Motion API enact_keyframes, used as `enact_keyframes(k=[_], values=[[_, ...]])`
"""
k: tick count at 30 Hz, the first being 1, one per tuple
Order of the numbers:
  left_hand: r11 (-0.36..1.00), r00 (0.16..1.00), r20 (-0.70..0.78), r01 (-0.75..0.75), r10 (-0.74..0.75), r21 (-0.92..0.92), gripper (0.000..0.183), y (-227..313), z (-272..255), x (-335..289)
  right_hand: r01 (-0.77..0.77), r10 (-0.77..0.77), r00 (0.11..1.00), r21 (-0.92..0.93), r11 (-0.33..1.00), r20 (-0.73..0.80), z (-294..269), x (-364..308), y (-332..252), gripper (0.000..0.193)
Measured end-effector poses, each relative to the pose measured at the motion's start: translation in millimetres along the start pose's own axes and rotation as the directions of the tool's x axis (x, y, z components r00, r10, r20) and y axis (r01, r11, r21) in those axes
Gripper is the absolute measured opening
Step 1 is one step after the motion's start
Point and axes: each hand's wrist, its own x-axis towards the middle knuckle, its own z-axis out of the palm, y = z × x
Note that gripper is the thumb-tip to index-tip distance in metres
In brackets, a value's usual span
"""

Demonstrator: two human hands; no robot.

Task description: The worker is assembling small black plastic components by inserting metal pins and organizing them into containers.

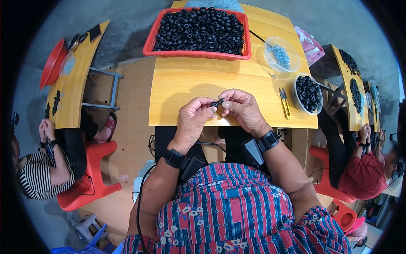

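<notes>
Both hands meet over the table [203,80] edge — left hand [195,116] and right hand [241,108] fingers pinching a small black ring [215,103] together, close to the eyes, the red basket [196,53] of rings within reach.

Bare hands [220,111], black wristband with boxy black unit behind each wrist, black cable trailing from the left unit, red-and-blue striped floral top below
</notes>
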Motion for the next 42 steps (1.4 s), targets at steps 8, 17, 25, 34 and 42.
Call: enact_keyframes(k=[8,17,25,34,42], values=[[1.000,1.000,0.015,0.002,-0.002,-0.002,0.016,-0.6,0.0,0.5,-0.015,0.015,1.000,-0.012,1.000,0.001,-0.9,1.6,1.4,0.016],[1.000,1.000,0.018,-0.004,0.004,-0.012,0.016,-1.2,-0.3,0.8,-0.017,0.017,1.000,-0.061,0.998,0.002,1.2,1.6,1.0,0.015],[1.000,1.000,0.025,-0.015,0.015,-0.028,0.015,-2.4,-0.1,0.8,0.030,-0.027,0.999,-0.150,0.988,0.018,2.0,0.5,-1.5,0.014],[1.000,1.000,0.017,-0.016,0.015,0.018,0.014,0.0,0.8,0.9,0.108,-0.096,0.994,-0.292,0.950,0.054,5.5,-0.1,-8.4,0.012],[1.000,1.000,0.005,-0.021,0.021,0.018,0.012,0.6,1.1,0.6,0.149,-0.142,0.989,-0.394,0.907,0.048,8.5,-0.9,-11.1,0.012]])
